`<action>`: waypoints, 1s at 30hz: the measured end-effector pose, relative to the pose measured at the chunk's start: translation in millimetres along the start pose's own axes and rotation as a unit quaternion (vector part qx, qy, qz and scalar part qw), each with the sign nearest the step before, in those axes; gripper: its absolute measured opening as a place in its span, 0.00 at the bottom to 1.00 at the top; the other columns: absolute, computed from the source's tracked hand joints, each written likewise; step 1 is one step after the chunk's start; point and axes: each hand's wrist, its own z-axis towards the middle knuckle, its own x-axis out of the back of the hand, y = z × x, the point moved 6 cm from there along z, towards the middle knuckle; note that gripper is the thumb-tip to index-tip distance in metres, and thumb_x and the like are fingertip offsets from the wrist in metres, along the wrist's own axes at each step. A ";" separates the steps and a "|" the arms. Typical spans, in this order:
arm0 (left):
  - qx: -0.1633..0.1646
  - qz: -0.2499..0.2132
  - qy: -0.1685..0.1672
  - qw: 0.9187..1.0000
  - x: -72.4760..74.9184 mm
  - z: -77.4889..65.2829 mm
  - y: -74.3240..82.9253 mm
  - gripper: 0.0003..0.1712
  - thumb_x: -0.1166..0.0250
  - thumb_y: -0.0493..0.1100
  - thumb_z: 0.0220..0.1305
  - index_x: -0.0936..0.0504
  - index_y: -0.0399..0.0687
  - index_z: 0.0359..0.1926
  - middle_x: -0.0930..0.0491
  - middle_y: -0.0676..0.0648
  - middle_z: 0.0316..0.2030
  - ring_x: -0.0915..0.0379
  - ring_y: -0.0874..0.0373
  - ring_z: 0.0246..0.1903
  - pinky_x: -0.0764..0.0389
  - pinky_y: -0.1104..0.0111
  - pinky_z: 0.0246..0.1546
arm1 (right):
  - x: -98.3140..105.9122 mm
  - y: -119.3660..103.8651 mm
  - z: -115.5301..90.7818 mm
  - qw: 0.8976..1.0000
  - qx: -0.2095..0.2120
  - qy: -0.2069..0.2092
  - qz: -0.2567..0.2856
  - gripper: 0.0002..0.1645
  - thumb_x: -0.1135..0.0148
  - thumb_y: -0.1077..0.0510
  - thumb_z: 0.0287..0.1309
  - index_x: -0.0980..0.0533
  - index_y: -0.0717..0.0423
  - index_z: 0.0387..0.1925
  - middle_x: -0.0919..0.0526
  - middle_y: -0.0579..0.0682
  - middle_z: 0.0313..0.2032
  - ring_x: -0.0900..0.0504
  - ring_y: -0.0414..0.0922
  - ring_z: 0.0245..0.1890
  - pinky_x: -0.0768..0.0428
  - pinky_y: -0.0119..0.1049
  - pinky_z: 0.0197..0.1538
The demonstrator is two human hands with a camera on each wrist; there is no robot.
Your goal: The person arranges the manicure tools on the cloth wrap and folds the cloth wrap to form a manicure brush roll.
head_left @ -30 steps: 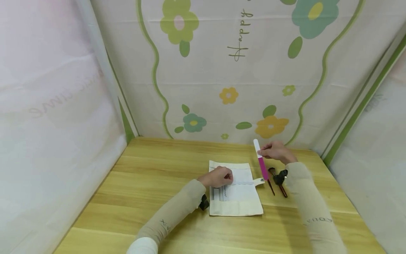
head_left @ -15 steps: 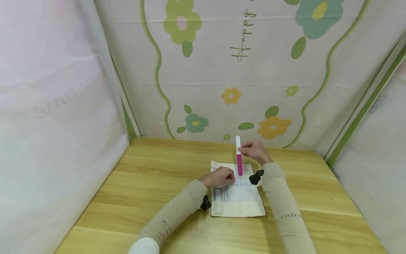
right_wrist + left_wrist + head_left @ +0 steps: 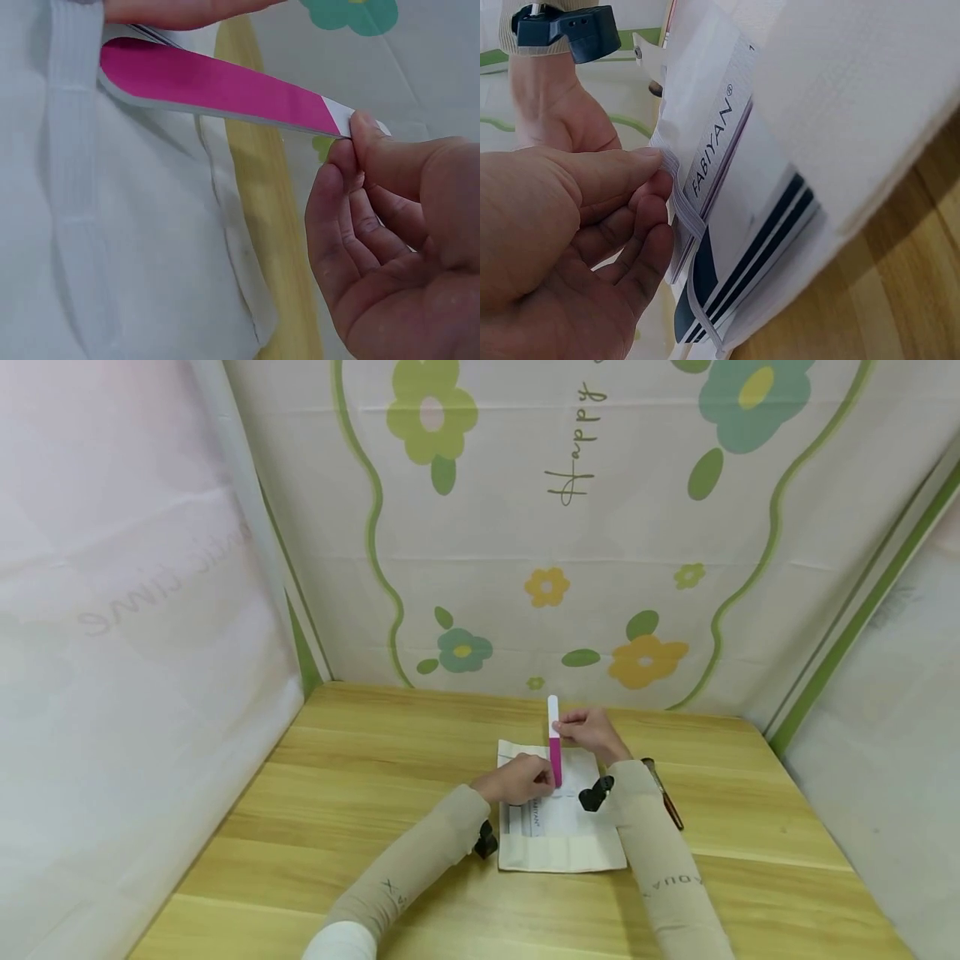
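A cream fabric roll-up pouch (image 3: 562,853) lies unfolded on the wooden table. My left hand (image 3: 525,778) pinches the white elastic band (image 3: 676,180) that crosses it, lifting the band off the cloth. Under the band lie a flat piece printed FABIYAN (image 3: 712,142) and a dark-and-white striped piece (image 3: 757,255). My right hand (image 3: 596,733) pinches the white end of a pink-and-white nail file (image 3: 217,86) between thumb and finger. The file's rounded pink end is at the band's edge, beside the left fingers; whether it is under the band is hidden.
A brush (image 3: 666,800) lies on the table right of the pouch, partly covered by the right sleeve. A snap strap (image 3: 649,56) sticks out from the pouch's side. A flowered cloth wall (image 3: 480,527) rises behind the table.
My right hand has carried the nail file leftward from beside the brushes to over the pouch, then lowered it to the elastic band. The left hand stays on the band.
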 end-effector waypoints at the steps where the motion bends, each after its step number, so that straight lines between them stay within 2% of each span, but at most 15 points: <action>1: -0.001 -0.001 0.000 1.000 0.0 0.0 -0.3 0.06 0.37 0.39 0.77 0.15 0.45 0.41 0.20 0.56 0.31 0.30 0.69 0.29 0.26 0.78 0.35 | -1.8 1.4 -0.1 1.000 -0.005 -0.004 0.003 0.17 0.30 0.57 0.69 0.16 0.67 0.50 0.10 0.53 0.40 0.11 0.45 0.40 0.12 0.48 0.56; 5: -0.006 -0.003 0.005 1.000 0.5 -0.2 -0.8 0.06 0.36 0.39 0.77 0.15 0.45 0.40 0.21 0.56 0.30 0.30 0.69 0.28 0.27 0.78 0.34 | -7.3 6.2 -1.0 1.000 -0.020 -0.016 0.011 0.16 0.29 0.57 0.68 0.15 0.67 0.49 0.11 0.50 0.38 0.14 0.38 0.35 0.11 0.43 0.52; 12: -0.010 -0.013 0.008 1.000 1.3 -1.1 1.0 0.08 0.37 0.39 0.77 0.15 0.44 0.38 0.23 0.55 0.28 0.32 0.68 0.27 0.29 0.78 0.33 | -12.0 15.8 -7.4 0.999 -0.042 -0.028 -0.012 0.13 0.26 0.57 0.65 0.14 0.63 0.44 0.15 0.45 0.32 0.19 0.39 0.32 0.17 0.30 0.38; 18: -0.002 -0.014 0.008 1.000 1.2 -1.9 1.9 0.07 0.36 0.38 0.77 0.15 0.44 0.38 0.22 0.55 0.29 0.32 0.67 0.29 0.28 0.77 0.34 | -13.9 22.5 -19.2 0.997 -0.054 -0.057 -0.025 0.14 0.27 0.57 0.67 0.14 0.64 0.46 0.13 0.47 0.35 0.17 0.38 0.32 0.17 0.29 0.37; 25: -0.003 -0.006 0.008 1.000 1.0 -1.8 2.6 0.06 0.37 0.39 0.77 0.15 0.44 0.41 0.20 0.54 0.31 0.31 0.67 0.30 0.27 0.77 0.36 | -13.4 25.8 -32.1 0.995 -0.073 -0.067 -0.005 0.14 0.28 0.60 0.66 0.14 0.66 0.48 0.11 0.50 0.37 0.14 0.37 0.31 0.13 0.30 0.38; 30: -0.005 -0.004 0.008 1.000 -0.8 -0.5 0.7 0.06 0.37 0.38 0.77 0.16 0.44 0.41 0.19 0.54 0.33 0.30 0.67 0.31 0.26 0.77 0.37 | -13.2 23.4 -40.1 0.994 -0.068 -0.079 -0.037 0.11 0.28 0.62 0.65 0.13 0.65 0.46 0.10 0.51 0.37 0.14 0.37 0.29 0.14 0.30 0.36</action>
